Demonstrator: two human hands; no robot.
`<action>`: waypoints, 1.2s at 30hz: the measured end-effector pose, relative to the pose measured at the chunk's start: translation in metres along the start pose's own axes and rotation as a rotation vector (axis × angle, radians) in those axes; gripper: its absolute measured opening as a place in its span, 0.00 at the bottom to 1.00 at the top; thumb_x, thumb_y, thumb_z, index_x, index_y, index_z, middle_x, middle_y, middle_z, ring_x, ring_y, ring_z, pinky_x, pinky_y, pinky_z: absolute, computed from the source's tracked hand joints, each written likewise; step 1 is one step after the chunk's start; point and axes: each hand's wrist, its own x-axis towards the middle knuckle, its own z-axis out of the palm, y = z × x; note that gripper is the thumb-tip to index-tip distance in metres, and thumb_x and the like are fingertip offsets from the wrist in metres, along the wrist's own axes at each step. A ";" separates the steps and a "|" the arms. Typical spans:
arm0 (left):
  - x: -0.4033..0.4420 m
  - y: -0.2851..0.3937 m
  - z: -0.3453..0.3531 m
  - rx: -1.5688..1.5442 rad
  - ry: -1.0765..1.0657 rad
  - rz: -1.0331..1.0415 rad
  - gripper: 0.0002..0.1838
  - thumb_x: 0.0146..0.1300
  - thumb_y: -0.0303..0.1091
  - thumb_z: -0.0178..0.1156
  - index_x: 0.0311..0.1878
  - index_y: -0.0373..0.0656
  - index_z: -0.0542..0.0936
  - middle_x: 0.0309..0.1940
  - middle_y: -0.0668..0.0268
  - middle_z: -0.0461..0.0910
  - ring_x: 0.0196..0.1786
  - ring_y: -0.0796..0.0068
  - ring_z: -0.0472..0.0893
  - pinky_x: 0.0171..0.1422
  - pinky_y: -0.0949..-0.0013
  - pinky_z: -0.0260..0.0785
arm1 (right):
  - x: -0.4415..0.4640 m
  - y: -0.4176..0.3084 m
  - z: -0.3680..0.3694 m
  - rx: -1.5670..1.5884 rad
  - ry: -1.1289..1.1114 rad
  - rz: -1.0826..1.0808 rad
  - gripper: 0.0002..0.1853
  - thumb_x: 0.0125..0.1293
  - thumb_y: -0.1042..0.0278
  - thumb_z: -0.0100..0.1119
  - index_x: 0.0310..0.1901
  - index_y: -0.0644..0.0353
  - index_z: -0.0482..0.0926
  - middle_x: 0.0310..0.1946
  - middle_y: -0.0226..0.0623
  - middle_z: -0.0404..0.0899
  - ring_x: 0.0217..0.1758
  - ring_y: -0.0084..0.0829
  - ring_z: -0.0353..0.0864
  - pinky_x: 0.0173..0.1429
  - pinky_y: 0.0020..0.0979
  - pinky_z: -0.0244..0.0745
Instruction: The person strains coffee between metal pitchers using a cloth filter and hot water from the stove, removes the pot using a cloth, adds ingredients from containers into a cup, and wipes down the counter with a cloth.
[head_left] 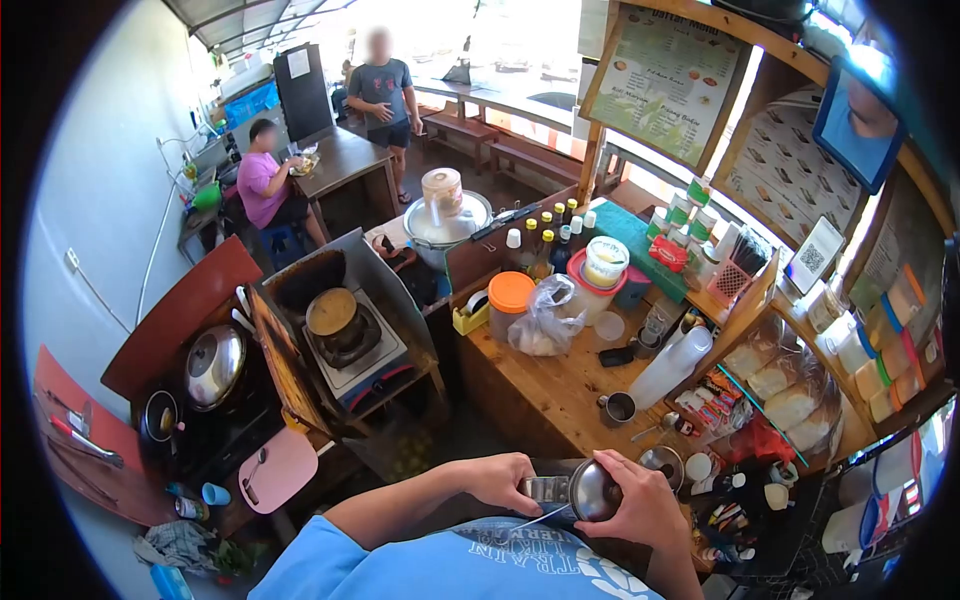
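Close to the blue shirt, at the bottom centre, a shiny metal pot (592,492) with a rounded lid or body is held between both hands. My left hand (495,487) is closed round its flat metal handle (546,489). On the other side, my right hand (640,500) wraps round the rounded metal part, fingers over its top and side. Just beyond my right hand, a round glass or metal lid (662,462) lies on the wooden counter (540,400). A metal cup (617,407) stands farther up the counter.
A gas stove (365,355) bears a pan, with a pink cutting board (278,470) nearer. Bottles, an orange-lidded tub (511,305) and a plastic bag (548,318) stand on the counter. One person (265,185) sits at a far table; another person (383,95) stands beside it.
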 end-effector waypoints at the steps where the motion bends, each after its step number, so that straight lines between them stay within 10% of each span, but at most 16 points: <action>1: -0.004 -0.001 -0.002 0.021 -0.013 -0.016 0.18 0.57 0.40 0.71 0.24 0.33 0.81 0.15 0.71 0.74 0.20 0.83 0.69 0.25 0.70 0.60 | -0.001 -0.003 0.003 0.000 0.005 0.004 0.49 0.38 0.46 0.79 0.62 0.66 0.74 0.59 0.47 0.79 0.55 0.43 0.83 0.61 0.37 0.78; 12: -0.034 -0.026 -0.008 0.027 -0.047 0.022 0.18 0.61 0.38 0.69 0.22 0.36 0.77 0.15 0.76 0.68 0.21 0.85 0.66 0.25 0.70 0.59 | -0.014 -0.018 0.030 0.177 0.248 -0.021 0.47 0.39 0.54 0.80 0.62 0.68 0.74 0.58 0.54 0.78 0.60 0.45 0.81 0.65 0.36 0.75; 20: 0.045 -0.032 0.036 0.122 -0.392 0.124 0.22 0.61 0.44 0.70 0.23 0.34 0.78 0.14 0.71 0.71 0.21 0.82 0.68 0.27 0.67 0.62 | -0.132 -0.022 0.039 0.276 0.551 0.367 0.47 0.37 0.58 0.81 0.63 0.67 0.73 0.58 0.50 0.79 0.61 0.39 0.81 0.67 0.36 0.73; 31: 0.157 0.075 0.271 0.469 -0.899 0.269 0.23 0.59 0.50 0.71 0.24 0.36 0.83 0.13 0.65 0.75 0.19 0.80 0.70 0.28 0.66 0.65 | -0.411 -0.062 0.072 0.465 1.264 0.532 0.45 0.46 0.63 0.76 0.68 0.66 0.69 0.60 0.44 0.78 0.63 0.34 0.78 0.69 0.34 0.68; 36: 0.210 0.113 0.430 0.472 -1.176 0.299 0.20 0.60 0.49 0.71 0.30 0.38 0.88 0.18 0.69 0.81 0.22 0.83 0.75 0.30 0.71 0.69 | -0.516 -0.083 0.082 0.603 1.715 0.414 0.52 0.49 0.44 0.76 0.69 0.71 0.65 0.64 0.47 0.73 0.62 0.34 0.77 0.69 0.35 0.69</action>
